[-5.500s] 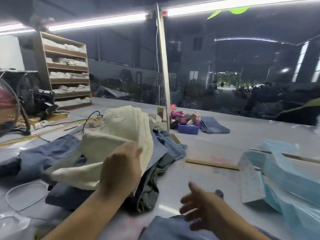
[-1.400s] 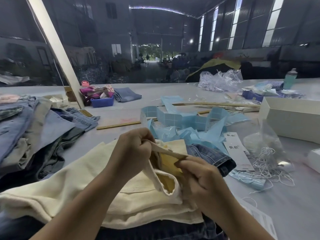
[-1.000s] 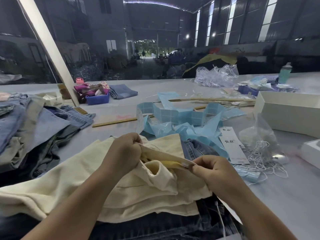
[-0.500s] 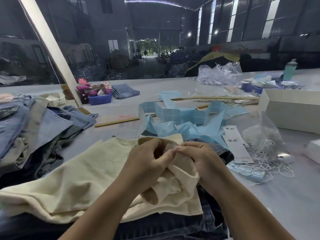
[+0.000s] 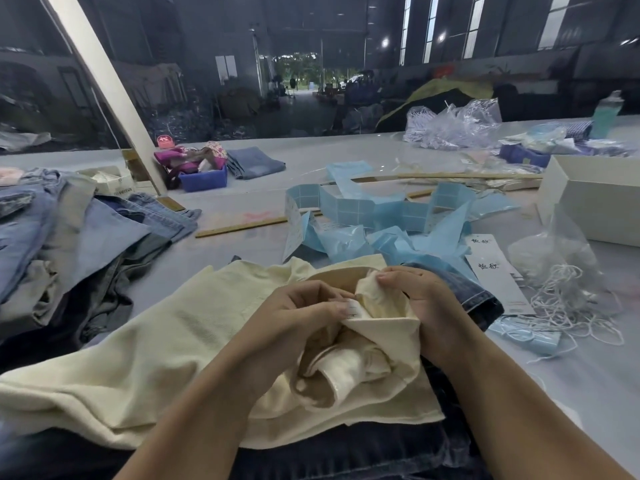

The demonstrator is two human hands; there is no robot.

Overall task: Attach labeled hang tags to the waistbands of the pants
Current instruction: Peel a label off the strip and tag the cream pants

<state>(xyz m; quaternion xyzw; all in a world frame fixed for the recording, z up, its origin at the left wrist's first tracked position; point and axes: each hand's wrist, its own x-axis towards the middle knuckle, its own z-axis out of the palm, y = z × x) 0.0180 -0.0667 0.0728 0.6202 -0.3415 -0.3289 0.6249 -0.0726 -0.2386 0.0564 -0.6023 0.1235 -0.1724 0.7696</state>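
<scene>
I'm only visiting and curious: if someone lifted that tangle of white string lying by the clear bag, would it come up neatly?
Probably not. The white string lies in loose, crossing loops, so it would likely come up floppy and snagged together. It looks thin, so probably very light. Some loops rest against the clear bag, so that may get dragged along.

Cream pants (image 5: 145,344) spread across darker denim (image 5: 346,455) on a grey table (image 5: 571,393), waistband bunched and folded open between 2 hands. Left hand (image 5: 294,320) pinching a small white label (image 5: 352,308) inside the waistband; right hand (image 5: 419,296) gripping the cream fabric just beside it. Near the right hand: white hang tags (image 5: 495,271), tangled white string (image 5: 571,299), blue label strips (image 5: 381,216). At left, a heap of jeans (image 5: 69,237).
</scene>
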